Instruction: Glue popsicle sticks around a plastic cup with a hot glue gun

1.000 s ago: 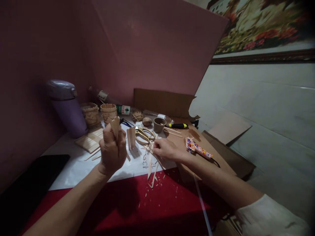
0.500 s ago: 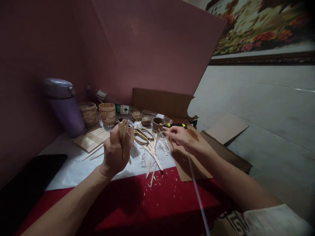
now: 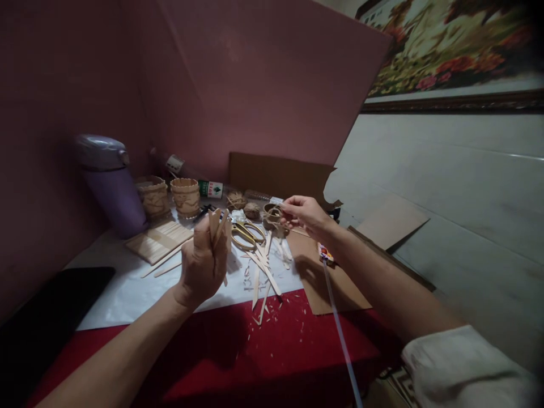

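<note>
My left hand [image 3: 203, 263] is wrapped round several wooden sticks [image 3: 216, 225], whose ends stand up above the fingers. At the right, my right hand [image 3: 302, 215] pinches a thin piece of twine [image 3: 278, 214] in front of a small round cup [image 3: 272, 209]. Gold-handled scissors [image 3: 244, 242] lie between the hands, with loose wooden sticks [image 3: 264, 271] below them. A patterned object [image 3: 325, 253] with a long clear strip lies under my right forearm.
Two wooden cups [image 3: 186, 198] and a purple bottle [image 3: 111, 192] stand at the back left. A stack of flat sticks [image 3: 159, 241] lies on white paper [image 3: 123, 289]. Twine balls [image 3: 252, 211] sit behind the scissors; cardboard [image 3: 335, 289] lies at the right.
My right hand has risen slightly toward the cup, lifting the twine, and its forearm has uncovered the patterned object. My left hand has barely moved and still grips the sticks.
</note>
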The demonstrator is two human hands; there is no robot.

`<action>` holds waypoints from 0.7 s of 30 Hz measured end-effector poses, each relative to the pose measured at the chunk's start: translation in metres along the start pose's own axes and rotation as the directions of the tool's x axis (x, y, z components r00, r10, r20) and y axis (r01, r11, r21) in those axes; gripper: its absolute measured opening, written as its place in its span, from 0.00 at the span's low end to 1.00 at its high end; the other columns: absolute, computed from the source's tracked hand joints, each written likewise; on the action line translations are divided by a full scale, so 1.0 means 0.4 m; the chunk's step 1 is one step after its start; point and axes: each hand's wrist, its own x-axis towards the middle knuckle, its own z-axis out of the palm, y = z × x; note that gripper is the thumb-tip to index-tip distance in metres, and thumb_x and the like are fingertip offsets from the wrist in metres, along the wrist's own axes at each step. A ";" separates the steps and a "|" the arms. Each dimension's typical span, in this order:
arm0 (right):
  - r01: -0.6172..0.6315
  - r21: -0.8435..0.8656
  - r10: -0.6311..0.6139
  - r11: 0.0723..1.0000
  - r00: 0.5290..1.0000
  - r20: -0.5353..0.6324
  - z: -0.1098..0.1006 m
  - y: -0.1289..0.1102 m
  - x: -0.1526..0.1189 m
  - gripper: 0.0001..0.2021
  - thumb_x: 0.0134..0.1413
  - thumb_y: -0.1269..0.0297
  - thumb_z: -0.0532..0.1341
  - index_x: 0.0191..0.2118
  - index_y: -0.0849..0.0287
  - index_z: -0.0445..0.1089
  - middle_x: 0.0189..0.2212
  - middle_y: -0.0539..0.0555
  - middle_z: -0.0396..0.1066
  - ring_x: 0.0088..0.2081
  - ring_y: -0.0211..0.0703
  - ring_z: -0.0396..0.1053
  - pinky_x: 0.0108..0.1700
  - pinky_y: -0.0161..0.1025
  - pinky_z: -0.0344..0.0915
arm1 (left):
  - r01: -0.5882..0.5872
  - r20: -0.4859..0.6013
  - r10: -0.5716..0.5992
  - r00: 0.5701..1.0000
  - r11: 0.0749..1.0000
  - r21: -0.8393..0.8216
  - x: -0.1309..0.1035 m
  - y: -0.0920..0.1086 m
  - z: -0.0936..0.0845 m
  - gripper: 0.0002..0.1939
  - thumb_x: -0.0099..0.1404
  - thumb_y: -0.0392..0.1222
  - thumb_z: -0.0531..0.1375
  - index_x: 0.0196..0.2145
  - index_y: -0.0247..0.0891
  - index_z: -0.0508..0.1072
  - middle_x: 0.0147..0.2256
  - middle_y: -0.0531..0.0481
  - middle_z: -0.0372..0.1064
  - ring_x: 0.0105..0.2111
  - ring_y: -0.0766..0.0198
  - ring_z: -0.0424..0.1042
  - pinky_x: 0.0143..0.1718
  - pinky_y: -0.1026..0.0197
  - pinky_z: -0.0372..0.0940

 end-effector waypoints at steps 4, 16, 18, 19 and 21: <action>0.038 0.047 -0.038 0.998 0.999 0.015 0.077 -0.037 0.058 0.09 0.59 0.72 0.61 0.27 0.61 0.65 0.25 0.53 0.71 0.29 0.37 0.73 0.31 0.34 0.71 | -0.001 0.005 0.001 1.000 1.000 0.022 -0.003 -0.004 0.001 0.18 0.69 0.41 0.52 0.55 0.36 0.61 0.26 0.53 0.68 0.20 0.66 0.65 0.24 0.62 0.60; 0.228 -0.429 -0.317 0.874 0.937 -0.148 0.118 -0.020 0.175 0.08 0.49 0.75 0.63 0.38 0.62 0.71 0.47 0.60 0.69 0.47 0.47 0.70 0.54 0.46 0.64 | 0.098 0.116 -0.082 0.990 0.985 -0.144 -0.005 0.010 -0.002 0.18 0.69 0.40 0.50 0.56 0.37 0.58 0.28 0.54 0.65 0.22 0.67 0.64 0.26 0.63 0.60; 0.249 -0.481 -0.348 0.840 0.928 -0.129 0.102 -0.011 0.127 0.05 0.51 0.72 0.62 0.36 0.61 0.73 0.43 0.58 0.72 0.45 0.46 0.71 0.52 0.44 0.65 | 0.247 0.240 -0.189 0.952 0.939 -0.240 -0.004 0.021 0.003 0.16 0.70 0.42 0.48 0.54 0.37 0.59 0.27 0.54 0.63 0.22 0.67 0.63 0.25 0.63 0.59; 0.251 -0.507 -0.347 0.824 0.932 -0.104 0.094 -0.006 0.095 0.03 0.51 0.71 0.62 0.33 0.61 0.73 0.37 0.56 0.73 0.41 0.45 0.72 0.48 0.43 0.66 | 0.325 0.318 -0.230 0.920 0.900 -0.289 -0.004 0.027 0.008 0.14 0.70 0.42 0.48 0.51 0.37 0.60 0.27 0.54 0.62 0.23 0.67 0.62 0.26 0.63 0.59; 0.215 -0.575 -0.292 0.789 0.955 -0.044 0.076 0.003 0.024 0.07 0.55 0.68 0.59 0.29 0.61 0.72 0.26 0.52 0.71 0.31 0.41 0.71 0.38 0.38 0.66 | 0.459 0.473 -0.267 0.840 0.814 -0.356 -0.005 0.038 0.020 0.10 0.70 0.42 0.47 0.44 0.37 0.61 0.28 0.54 0.60 0.24 0.67 0.60 0.26 0.63 0.59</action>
